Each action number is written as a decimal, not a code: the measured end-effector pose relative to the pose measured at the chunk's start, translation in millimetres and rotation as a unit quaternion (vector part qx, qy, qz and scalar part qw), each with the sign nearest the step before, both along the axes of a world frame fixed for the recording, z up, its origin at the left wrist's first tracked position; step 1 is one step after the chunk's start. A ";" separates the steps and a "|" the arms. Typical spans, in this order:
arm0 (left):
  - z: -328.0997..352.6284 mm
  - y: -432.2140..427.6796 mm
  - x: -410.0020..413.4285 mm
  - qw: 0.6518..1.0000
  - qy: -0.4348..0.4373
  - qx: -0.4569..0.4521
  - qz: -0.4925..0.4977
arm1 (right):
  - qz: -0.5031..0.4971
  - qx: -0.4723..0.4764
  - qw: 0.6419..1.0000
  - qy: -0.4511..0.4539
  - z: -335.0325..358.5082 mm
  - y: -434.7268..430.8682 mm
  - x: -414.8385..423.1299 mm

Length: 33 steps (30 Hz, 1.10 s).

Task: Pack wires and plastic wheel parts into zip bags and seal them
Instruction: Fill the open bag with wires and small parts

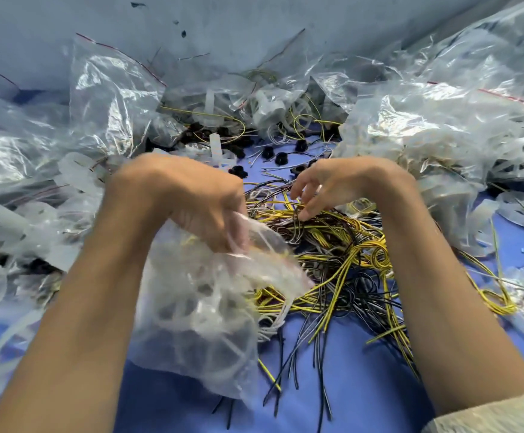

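Clear zip bag (pixel 198 310) in left hand (pixel 196 195); right hand (pixel 332 185) touches wires (pixel 335 235).

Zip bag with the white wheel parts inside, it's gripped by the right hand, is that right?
No: the head view shows the left hand gripping the zip bag with the white wheel parts inside; the right hand touches the wires.

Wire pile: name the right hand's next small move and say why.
Probably pinch a small bunch from the wire pile and lift it toward the zip bag. The right hand has loose fingers touching the wires, nothing pinched yet, while the left hand grips the bag's crumpled mouth, wheel parts inside.
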<state>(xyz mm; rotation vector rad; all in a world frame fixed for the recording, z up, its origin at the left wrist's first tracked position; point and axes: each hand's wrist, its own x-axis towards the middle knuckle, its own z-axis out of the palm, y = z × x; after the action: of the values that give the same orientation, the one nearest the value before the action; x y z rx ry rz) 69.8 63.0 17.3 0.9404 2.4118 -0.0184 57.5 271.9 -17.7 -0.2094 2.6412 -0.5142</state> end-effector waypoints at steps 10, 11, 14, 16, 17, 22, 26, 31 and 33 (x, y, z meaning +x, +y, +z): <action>7.4 -8.4 1.2 0.994 -0.007 0.084 0.067 | 0.013 -0.019 0.993 0.119 5.2 7.0 3.0; 7.9 -7.4 2.4 0.994 -0.008 0.088 0.063 | 0.007 -0.036 0.992 0.124 5.6 9.1 2.2; 11.1 -3.5 7.7 0.995 -0.007 0.086 0.048 | -0.027 -0.111 0.986 0.121 9.8 14.2 3.5; 12.7 -1.6 9.5 0.996 -0.005 0.079 0.051 | -0.030 -0.100 0.981 0.162 12.5 17.8 2.9; 13.1 -1.2 9.0 0.996 -0.003 0.078 0.050 | -0.035 -0.095 0.977 0.187 13.2 18.2 2.2; 10.4 -2.0 4.9 0.994 0.025 0.106 0.029 | -0.083 -0.245 0.940 0.221 20.8 12.8 4.3; 5.6 0.4 -2.1 0.971 0.067 0.216 0.078 | -0.072 -0.308 0.930 0.189 27.3 7.4 12.1; 3.0 -5.5 -9.1 0.961 0.111 0.215 0.136 | -0.078 -0.393 0.897 0.189 33.1 7.7 20.1; -0.2 -6.0 -11.6 0.968 0.102 0.176 0.149 | -0.081 -0.434 0.877 0.190 33.3 9.3 20.1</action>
<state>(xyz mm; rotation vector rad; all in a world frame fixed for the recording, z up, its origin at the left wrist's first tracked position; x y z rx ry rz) 58.1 57.0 17.1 0.7399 2.7844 0.4595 77.6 281.2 15.6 -0.3861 2.5878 -1.8687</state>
